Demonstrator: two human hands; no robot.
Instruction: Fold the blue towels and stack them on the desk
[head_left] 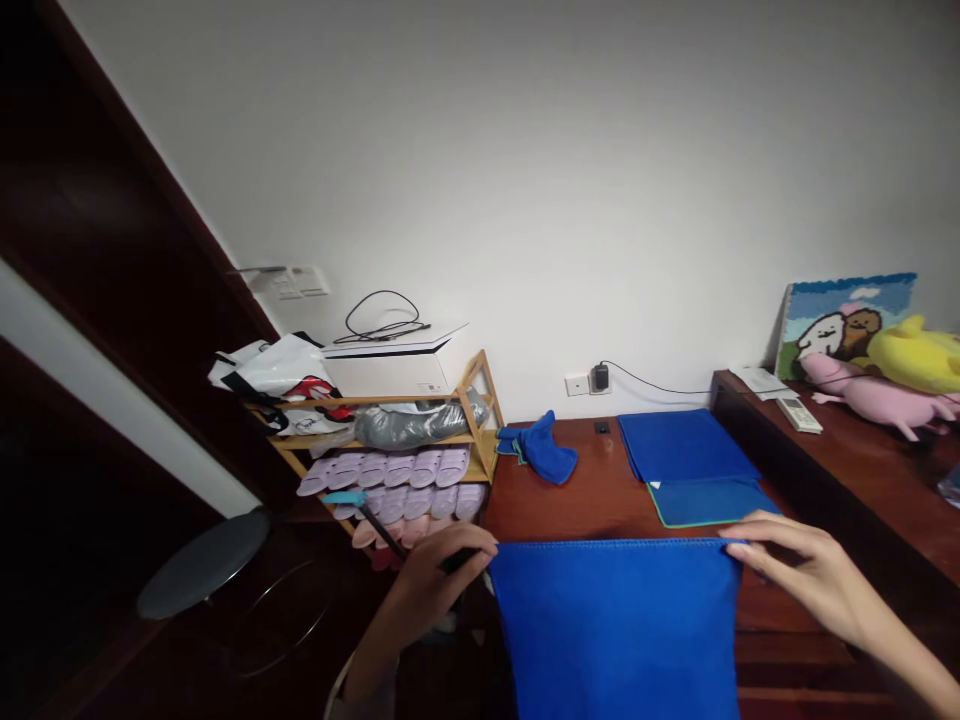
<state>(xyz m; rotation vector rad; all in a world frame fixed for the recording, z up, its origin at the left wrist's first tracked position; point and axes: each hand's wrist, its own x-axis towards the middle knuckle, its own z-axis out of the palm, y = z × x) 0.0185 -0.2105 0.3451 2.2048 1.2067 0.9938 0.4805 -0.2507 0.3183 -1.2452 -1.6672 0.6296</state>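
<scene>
A blue cloth (619, 630) hangs stretched between my hands, its stitched top edge nearly level and its lower part running out of view. My left hand (450, 575) pinches the top left corner. At the top right corner, my right hand (802, 570) grips the edge between thumb and fingers. Beyond it, on the reddish-brown table (589, 510), a crumpled blue cloth (551, 450) lies at the back left. Flat blue cloths lie at the back right: a plain one (682, 445) partly over a green-edged one (712, 502).
A wooden rack (484, 430) at the left holds slippers, bags and a white box (397, 365). A round stool (206, 565) stands far left. Plush toys (874, 395) and a remote (799, 415) lie on the right-hand surface. A charger (601, 376) is plugged into the wall.
</scene>
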